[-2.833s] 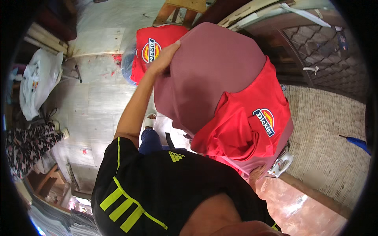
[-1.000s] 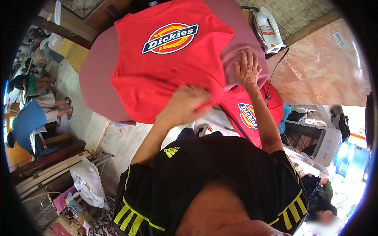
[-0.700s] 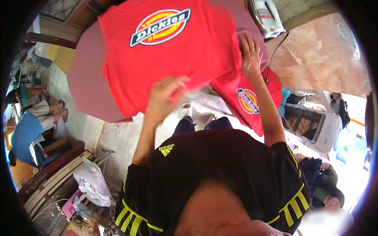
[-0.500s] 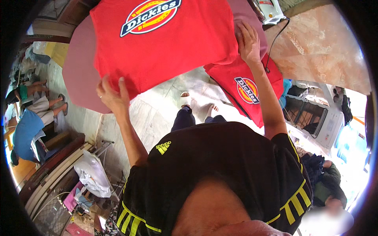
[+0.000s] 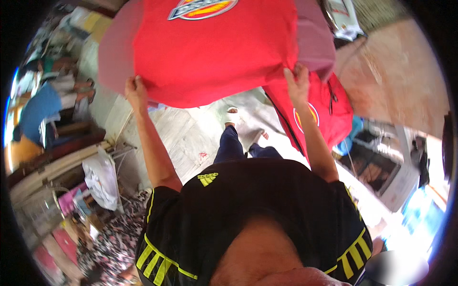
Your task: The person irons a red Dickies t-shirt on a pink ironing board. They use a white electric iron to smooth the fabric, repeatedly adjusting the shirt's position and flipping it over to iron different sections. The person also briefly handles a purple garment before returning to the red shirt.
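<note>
A red fabric piece (image 5: pixel 214 62) with an oval logo patch at its far part lies across a mauve, rounded board (image 5: pixel 117 52). Its near edge hangs toward me. My left hand (image 5: pixel 137 94) pinches the near left corner of the red fabric between thumb and fingers. At the near right corner, my right hand (image 5: pixel 298 85) is closed on the fabric edge. Below and right of that hand hangs a second red item, a jacket-like garment (image 5: pixel 334 114) with a dark zip-like edge and a similar logo, partly covered by my forearm.
A white appliance (image 5: pixel 343 19) stands at the far right beside a brownish stone-like surface (image 5: pixel 391 76). To the left, people sit near a wooden bench. A white plastic bag (image 5: pixel 101 183) hangs at lower left. An open-fronted white-framed unit (image 5: pixel 381 167) is at right.
The hands have gone from lying on the fabric to gripping its near corners. My right hand has come down toward me. The whole view has shifted slightly.
</note>
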The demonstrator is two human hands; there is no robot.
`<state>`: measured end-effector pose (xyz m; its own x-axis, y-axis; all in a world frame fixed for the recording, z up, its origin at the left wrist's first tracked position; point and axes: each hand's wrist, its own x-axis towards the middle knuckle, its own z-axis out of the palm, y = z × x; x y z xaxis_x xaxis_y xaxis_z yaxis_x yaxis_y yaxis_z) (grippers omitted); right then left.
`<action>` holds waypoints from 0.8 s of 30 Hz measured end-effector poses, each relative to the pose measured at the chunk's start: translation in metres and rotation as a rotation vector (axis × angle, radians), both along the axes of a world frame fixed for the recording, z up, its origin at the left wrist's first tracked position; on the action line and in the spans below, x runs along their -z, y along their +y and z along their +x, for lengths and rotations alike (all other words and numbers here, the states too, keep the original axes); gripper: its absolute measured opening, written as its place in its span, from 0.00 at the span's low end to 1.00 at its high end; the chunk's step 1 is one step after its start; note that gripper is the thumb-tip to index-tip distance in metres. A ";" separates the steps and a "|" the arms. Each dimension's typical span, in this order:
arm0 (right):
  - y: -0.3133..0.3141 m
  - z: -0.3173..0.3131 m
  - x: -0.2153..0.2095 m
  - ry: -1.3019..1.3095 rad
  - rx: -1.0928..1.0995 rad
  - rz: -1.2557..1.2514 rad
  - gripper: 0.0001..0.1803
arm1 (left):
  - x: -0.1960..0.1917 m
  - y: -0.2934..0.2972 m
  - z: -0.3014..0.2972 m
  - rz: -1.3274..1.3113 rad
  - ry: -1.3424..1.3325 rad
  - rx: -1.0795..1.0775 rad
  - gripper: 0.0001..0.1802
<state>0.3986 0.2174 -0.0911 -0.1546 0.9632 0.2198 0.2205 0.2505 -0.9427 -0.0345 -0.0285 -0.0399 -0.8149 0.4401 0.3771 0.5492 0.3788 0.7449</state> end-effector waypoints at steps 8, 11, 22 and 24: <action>0.039 0.086 -0.068 0.411 -0.429 -0.370 0.09 | 0.000 -0.004 0.003 0.083 -0.074 -0.021 0.12; 0.052 0.076 -0.076 0.538 -0.326 -0.542 0.12 | 0.001 -0.004 0.011 0.052 -0.084 -0.015 0.13; 0.088 0.097 -0.117 0.402 -0.372 -0.356 0.13 | -0.013 -0.014 0.004 0.064 -0.246 -0.015 0.12; 0.099 0.102 -0.100 0.378 -0.363 -0.397 0.13 | -0.030 0.011 0.030 0.104 -0.264 0.012 0.15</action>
<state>0.5005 0.3165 0.0093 -0.4666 0.8836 -0.0390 -0.1770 -0.1365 -0.9747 -0.0049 -0.0174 -0.0098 -0.8857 0.4206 0.1966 0.3356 0.2873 0.8971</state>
